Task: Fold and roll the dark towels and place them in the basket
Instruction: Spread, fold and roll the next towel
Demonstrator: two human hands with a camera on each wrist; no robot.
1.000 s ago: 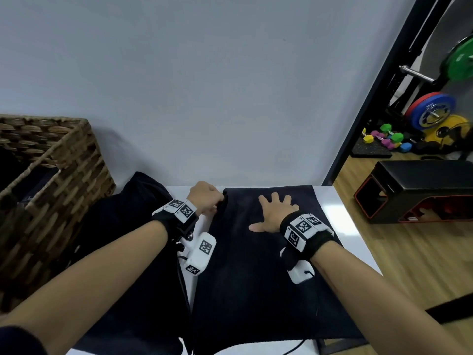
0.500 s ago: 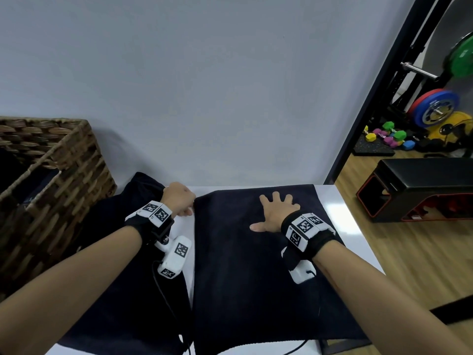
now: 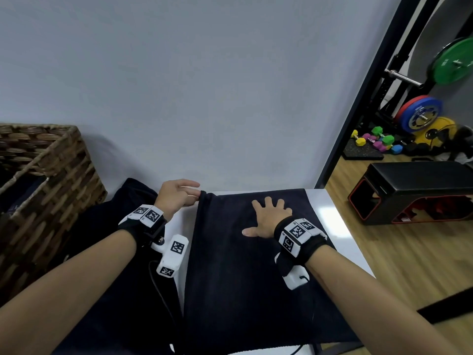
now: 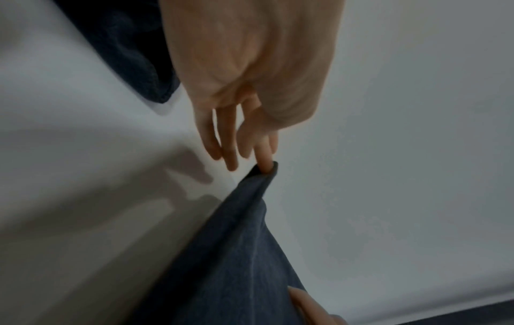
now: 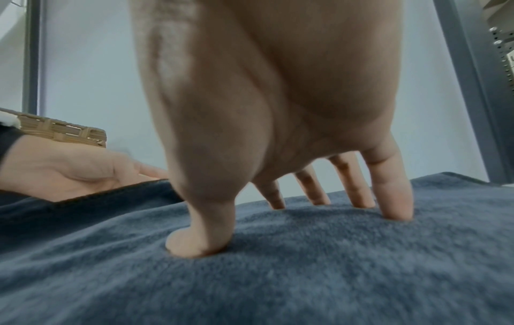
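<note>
The dark towel (image 3: 245, 272) lies spread flat over the white table (image 3: 330, 219) in the lower centre of the head view, its far edge close to the grey wall (image 3: 230, 85). Your right hand (image 3: 270, 217) rests on its upper middle with the fingers (image 5: 395, 198) straight and spread, the tips and the thumb pressing into the pile. Your left hand (image 3: 176, 196) sits at the towel's upper left corner; in the left wrist view the thumb and forefinger pinch that corner, which stands slightly lifted off the table, while the other fingers (image 4: 219, 143) hang loose and straight beside it. A strip of bare table shows between this towel and a second dark towel (image 3: 107, 265), which lies rumpled to the left, under your left forearm. The wicker basket (image 3: 58, 180) stands at the left edge of the frame, just beside that second towel; something dark lies inside it, but you cannot tell what. At the right of the frame, beyond the table, are a black bench (image 3: 419, 188) and coloured weight plates (image 3: 419, 114) on a wooden floor.
</note>
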